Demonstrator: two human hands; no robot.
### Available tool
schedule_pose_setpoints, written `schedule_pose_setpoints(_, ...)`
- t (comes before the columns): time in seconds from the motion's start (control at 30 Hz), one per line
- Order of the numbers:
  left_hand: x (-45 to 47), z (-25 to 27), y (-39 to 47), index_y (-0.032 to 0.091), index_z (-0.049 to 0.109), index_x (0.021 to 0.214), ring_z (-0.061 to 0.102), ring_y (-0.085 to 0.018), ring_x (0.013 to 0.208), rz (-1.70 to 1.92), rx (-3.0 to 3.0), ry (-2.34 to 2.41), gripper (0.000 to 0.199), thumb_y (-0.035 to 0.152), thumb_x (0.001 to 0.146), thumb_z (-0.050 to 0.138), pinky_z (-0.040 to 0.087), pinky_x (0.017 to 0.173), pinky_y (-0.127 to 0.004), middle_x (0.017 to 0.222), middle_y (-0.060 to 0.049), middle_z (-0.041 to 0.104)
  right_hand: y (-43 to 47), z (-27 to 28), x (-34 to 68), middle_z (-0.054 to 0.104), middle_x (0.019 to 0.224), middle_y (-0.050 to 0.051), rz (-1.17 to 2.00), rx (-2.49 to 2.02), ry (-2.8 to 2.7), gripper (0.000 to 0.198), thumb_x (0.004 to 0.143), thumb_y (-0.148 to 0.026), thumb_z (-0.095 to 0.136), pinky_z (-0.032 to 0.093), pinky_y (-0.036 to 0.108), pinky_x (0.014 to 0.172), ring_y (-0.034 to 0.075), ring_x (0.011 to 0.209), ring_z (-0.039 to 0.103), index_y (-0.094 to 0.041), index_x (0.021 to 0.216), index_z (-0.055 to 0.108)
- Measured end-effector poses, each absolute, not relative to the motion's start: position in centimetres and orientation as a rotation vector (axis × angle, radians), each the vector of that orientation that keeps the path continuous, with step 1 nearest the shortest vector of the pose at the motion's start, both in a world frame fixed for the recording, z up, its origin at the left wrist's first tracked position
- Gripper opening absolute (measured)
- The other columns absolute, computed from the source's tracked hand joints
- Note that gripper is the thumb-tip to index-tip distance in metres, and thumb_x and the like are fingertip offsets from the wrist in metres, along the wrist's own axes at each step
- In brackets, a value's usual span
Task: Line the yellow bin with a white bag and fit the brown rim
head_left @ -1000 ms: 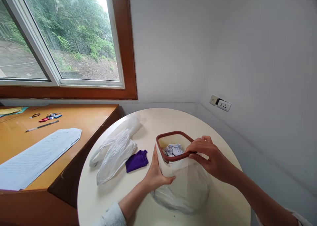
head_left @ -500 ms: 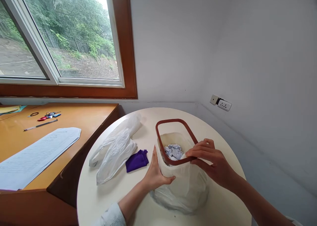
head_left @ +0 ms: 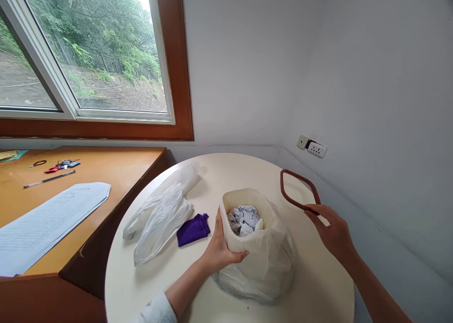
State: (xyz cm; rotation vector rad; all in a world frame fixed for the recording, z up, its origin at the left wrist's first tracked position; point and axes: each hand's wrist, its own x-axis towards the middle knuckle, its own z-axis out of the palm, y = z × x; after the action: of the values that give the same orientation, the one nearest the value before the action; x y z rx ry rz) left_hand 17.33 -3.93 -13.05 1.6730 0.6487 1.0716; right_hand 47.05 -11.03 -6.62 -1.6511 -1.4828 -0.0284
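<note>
A small white trash bin (head_left: 235, 243) stands upright near the front of the round table, crumpled paper (head_left: 244, 219) inside it. A translucent plastic bag (head_left: 274, 261) hangs loosely around its outer wall and bunches at the base. My left hand (head_left: 221, 248) grips the bin's left side, thumb across the front and fingers along the left wall. Off to the right, my right hand (head_left: 332, 231) pinches the near edge of a brown rim ring (head_left: 300, 175), held apart from the bin above the table's right side.
Left of the bin, a folded purple cloth (head_left: 193, 230) and a white plastic bag (head_left: 164, 214) lie on the round table (head_left: 233, 165). On the wooden desk (head_left: 116, 160) are paper sheets (head_left: 63, 219), a pen (head_left: 49, 179) and keys (head_left: 65, 164). A wall socket (head_left: 317, 149) is at right.
My right hand has lifted the brown rim ring off the bin's top and carried it to the right. My left hand stays on the bin.
</note>
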Motion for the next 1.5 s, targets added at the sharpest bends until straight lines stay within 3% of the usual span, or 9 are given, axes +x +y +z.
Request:
schedule_pose_setpoints(0.27,17.1,-12.7,-4.0,0.027,-0.014,0.138,0.023,-0.030,0.131,1.062,1.673,0.667,0.124,0.017,0.053,0.074,0.015,0.108,-0.050,0.143,-0.012,0.022,-11.8,-13.7,49.7,0.064,0.104,0.007,0.149,-1.850,-1.731,0.032,0.087,-0.042,0.040,0.045,0.042,0.084,0.023,0.095,0.058,-0.022,0.090,0.065)
schedule_pose_setpoints(0.4,16.8,-12.6,-3.8,0.028,-0.016,0.138,0.024,-0.029,0.131,0.999,1.687,0.658,0.123,0.013,0.054,0.073,0.015,0.108,-0.048,0.143,-0.012,0.021,-12.3,-15.4,50.0,0.062,0.108,0.005,0.212,-1.919,-1.737,0.030,0.085,-0.039,0.041,0.041,0.045,0.091,0.024,0.101,0.056,-0.023,0.095,0.065)
schedule_pose_setpoints(0.67,15.9,-12.3,-3.6,0.028,-0.011,0.140,0.018,-0.032,0.133,0.929,1.798,0.723,0.120,0.010,0.054,0.071,0.012,0.109,-0.049,0.147,-0.012,0.010,-13.4,-16.0,51.5,0.057,0.119,0.006,0.289,-1.930,-1.667,0.031,0.081,-0.036,0.044,0.040,0.045,0.098,0.023,0.112,0.051,-0.023,0.103,0.062)
schedule_pose_setpoints(0.97,13.5,-10.9,-4.8,0.029,-0.004,0.141,0.012,-0.030,0.135,0.775,1.902,0.928,0.098,0.012,0.067,0.059,0.014,0.108,-0.050,0.147,-0.008,0.009,-14.7,-16.4,54.4,0.055,0.122,0.007,0.256,-1.999,-1.559,0.027,0.076,-0.028,0.044,0.043,0.042,0.095,0.024,0.111,0.052,-0.022,0.096,0.060)
schedule_pose_setpoints(1.1,12.2,-11.1,-5.9,0.027,0.008,0.141,0.018,-0.030,0.133,0.739,2.036,1.000,0.085,0.011,0.071,0.052,0.020,0.106,-0.049,0.146,-0.009,0.016,-14.7,-16.4,55.0,0.057,0.119,0.007,0.224,-2.028,-1.521,0.025,0.073,-0.028,0.044,0.043,0.043,0.092,0.024,0.108,0.054,-0.023,0.093,0.060)
schedule_pose_setpoints(1.23,11.4,-10.4,-6.8,0.024,0.024,0.138,0.039,-0.025,0.122,0.595,2.167,1.029,0.072,0.006,0.070,0.041,0.035,0.100,-0.039,0.140,-0.010,0.029,-14.1,-16.3,54.9,0.057,0.117,0.008,0.186,-2.034,-1.516,0.026,0.073,-0.027,0.042,0.043,0.043,0.092,0.024,0.107,0.055,-0.021,0.090,0.060)
schedule_pose_setpoints(1.37,11.0,-9.4,-6.9,0.021,0.051,0.117,0.054,-0.021,0.103,0.509,2.254,1.117,0.052,0.006,0.071,0.035,0.044,0.086,-0.029,0.123,-0.009,0.047,-13.3,-15.9,54.6,0.058,0.115,0.008,0.167,-2.044,-1.448,0.027,0.072,-0.026,0.041,0.043,0.042,0.091,0.024,0.105,0.056,-0.020,0.089,0.060)
schedule_pose_setpoints(1.5,10.3,-9.1,-6.7,0.021,0.060,0.097,0.058,-0.019,0.086,0.509,2.291,1.214,0.034,0.013,0.078,0.033,0.046,0.075,-0.028,0.100,-0.007,0.058,-12.8,-15.8,54.8,0.059,0.113,0.008,0.168,-2.061,-1.342,0.028,0.072,-0.026,0.040,0.045,0.040,0.089,0.023,0.101,0.057,-0.019,0.091,0.059)
